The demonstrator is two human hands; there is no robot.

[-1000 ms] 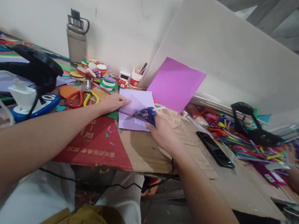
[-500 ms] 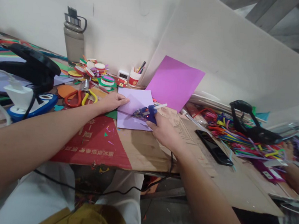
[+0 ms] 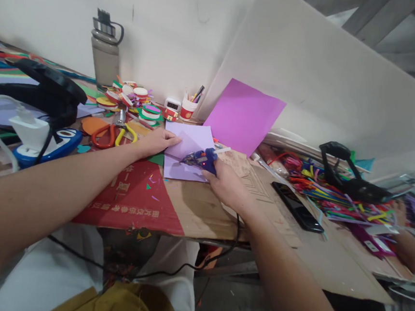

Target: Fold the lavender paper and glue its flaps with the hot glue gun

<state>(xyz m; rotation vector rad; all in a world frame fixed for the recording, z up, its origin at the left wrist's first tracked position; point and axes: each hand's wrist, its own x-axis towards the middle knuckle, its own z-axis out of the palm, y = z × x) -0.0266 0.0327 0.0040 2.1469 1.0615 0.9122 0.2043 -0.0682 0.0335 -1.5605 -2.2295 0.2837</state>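
Note:
A sheet of lavender paper (image 3: 191, 135) lies on the cardboard, with a crease or fold edge running across its middle. Its left edge is pinched between the thumb and fingers of my left hand (image 3: 160, 141). From the right, my right hand (image 3: 226, 180) grips a blue hot glue gun (image 3: 205, 160), fingers wrapped round the handle. The gun's nozzle points left, just over the paper near the crease; whether it touches cannot be made out. A white glue stick (image 3: 223, 150) sticks out of its back. A small red light glows on its side.
Orange-handled pliers (image 3: 103, 136), yellow-handled pliers (image 3: 126, 134), paper discs (image 3: 140, 93) and a bottle (image 3: 105, 59) stand left. A purple sheet (image 3: 245, 115) leans behind. At right lie a phone (image 3: 296, 207) and pipe cleaners (image 3: 320, 192); another person's hand (image 3: 400, 213) is beyond. The gun's cord (image 3: 183, 264) hangs down front.
The glue gun's nozzle has shifted slightly left over the paper. My left hand keeps its hold on the sheet's edge. The whole view has moved a little.

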